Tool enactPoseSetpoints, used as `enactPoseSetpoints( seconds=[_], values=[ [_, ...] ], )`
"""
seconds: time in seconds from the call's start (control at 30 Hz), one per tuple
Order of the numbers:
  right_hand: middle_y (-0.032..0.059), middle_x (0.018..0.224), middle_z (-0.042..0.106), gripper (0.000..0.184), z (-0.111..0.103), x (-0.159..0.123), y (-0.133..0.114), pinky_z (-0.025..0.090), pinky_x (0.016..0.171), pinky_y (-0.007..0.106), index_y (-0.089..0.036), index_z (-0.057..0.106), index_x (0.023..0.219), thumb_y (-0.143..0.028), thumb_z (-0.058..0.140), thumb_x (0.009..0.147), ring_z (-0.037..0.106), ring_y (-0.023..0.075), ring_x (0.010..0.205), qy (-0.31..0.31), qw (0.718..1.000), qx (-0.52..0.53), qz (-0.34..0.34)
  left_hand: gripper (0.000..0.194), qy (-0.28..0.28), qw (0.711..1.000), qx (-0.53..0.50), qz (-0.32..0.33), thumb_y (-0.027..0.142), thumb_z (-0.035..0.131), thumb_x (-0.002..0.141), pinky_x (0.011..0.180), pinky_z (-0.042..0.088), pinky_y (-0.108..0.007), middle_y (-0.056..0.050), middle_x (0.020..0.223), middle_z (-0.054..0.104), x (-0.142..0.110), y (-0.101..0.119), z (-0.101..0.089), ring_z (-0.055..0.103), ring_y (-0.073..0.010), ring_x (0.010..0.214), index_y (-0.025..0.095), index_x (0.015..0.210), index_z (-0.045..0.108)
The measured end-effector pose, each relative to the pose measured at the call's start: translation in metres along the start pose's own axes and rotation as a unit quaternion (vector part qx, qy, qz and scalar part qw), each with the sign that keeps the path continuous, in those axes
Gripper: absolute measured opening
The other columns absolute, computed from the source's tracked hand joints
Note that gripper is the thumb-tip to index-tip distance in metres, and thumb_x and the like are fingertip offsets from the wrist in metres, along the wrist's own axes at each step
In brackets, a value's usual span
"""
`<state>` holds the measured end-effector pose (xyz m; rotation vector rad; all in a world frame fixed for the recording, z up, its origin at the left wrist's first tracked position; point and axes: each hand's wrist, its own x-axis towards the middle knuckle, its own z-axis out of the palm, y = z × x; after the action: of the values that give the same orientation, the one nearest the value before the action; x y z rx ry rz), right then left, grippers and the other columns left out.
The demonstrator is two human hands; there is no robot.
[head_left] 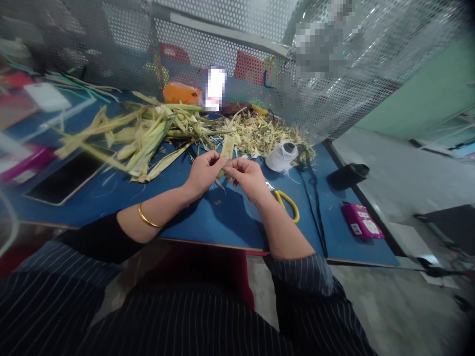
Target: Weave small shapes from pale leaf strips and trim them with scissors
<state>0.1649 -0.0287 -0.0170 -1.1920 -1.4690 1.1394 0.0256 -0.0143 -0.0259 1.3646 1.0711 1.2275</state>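
Between my two hands is a pale green strip of dried husk or leaf (227,147), standing up from my fingertips. My left hand (203,173) pinches its lower part between thumb and fingers. From the other side my right hand (247,175) grips the same strip, fingers curled; its lowest end is partly hidden by them. Beyond my hands lies a heap of shredded husk bits (256,131), and to the left a pile of long husk strips (148,133). Scissors with yellow handles (291,205) lie partly under my right forearm. A cone of white thread (282,157) rests right of my hands.
On the blue table (222,217) a dark flat tablet-like panel (69,178) lies at left. Black cord (315,207), a purple packet (362,221) and a black cylinder (348,176) are at right. An orange bag (181,93) sits before the perforated metal screen (208,47).
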Motion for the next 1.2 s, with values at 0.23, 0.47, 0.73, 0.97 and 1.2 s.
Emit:
enactPoseSetpoints(
  seconds=[0.23,0.47,0.73,0.97,1.2],
  values=[
    [-0.0062,0.047,0.054,0.029,-0.003,-0.004,-0.007,0.032,0.037,0.019,-0.019,0.055,0.066,-0.04,0.074,0.069,0.044,0.0056,0.039,-0.052,0.995,0.085,0.03,0.021,-0.03,0.999,-0.044,-0.002,0.023,0.058,0.088,0.041,0.033,-0.02,0.004,0.056,0.05,-0.001,0.002,0.001,0.041,-0.0061,0.043,0.018,0.07,0.05],
    [-0.0053,0.048,0.053,0.029,-0.009,-0.003,-0.006,0.029,0.035,0.019,-0.018,0.055,0.063,-0.035,0.078,0.064,0.043,0.0054,0.039,-0.086,0.979,0.167,0.073,0.021,-0.037,0.993,-0.109,-0.036,0.018,0.057,0.089,0.038,0.026,-0.02,0.006,0.051,0.047,-0.003,0.005,0.005,0.034,-0.0051,0.039,0.018,0.07,0.049],
    [-0.0065,0.052,0.048,0.028,-0.021,-0.006,-0.019,0.029,0.035,0.019,-0.018,0.054,0.066,-0.033,0.077,0.066,0.045,0.0067,0.042,-0.115,0.97,0.206,0.061,0.025,-0.016,0.992,-0.122,-0.04,0.018,0.063,0.085,0.04,0.022,-0.02,0.007,0.049,0.042,0.002,0.008,-0.001,0.029,-0.0046,0.04,0.017,0.065,0.047],
    [-0.0044,0.063,0.042,0.035,-0.032,-0.009,-0.036,0.038,0.046,0.023,-0.022,0.043,0.067,-0.043,0.071,0.07,0.041,0.0075,0.05,-0.092,0.97,0.223,-0.026,0.024,0.005,0.995,-0.081,-0.063,0.018,0.062,0.083,0.041,0.021,-0.02,0.006,0.051,0.042,0.005,0.004,-0.002,0.032,-0.0048,0.042,0.017,0.063,0.048],
    [0.003,0.082,0.052,0.023,-0.036,-0.023,-0.034,0.05,0.07,0.034,-0.026,0.054,0.089,-0.041,0.039,0.096,0.058,0.0148,0.072,0.334,0.874,-0.041,-0.352,0.026,0.034,0.995,-0.063,-0.073,0.024,0.065,0.079,0.041,0.024,-0.02,0.007,0.049,0.04,0.009,-0.001,-0.004,0.029,-0.0047,0.042,0.017,0.061,0.048]
  ],
)
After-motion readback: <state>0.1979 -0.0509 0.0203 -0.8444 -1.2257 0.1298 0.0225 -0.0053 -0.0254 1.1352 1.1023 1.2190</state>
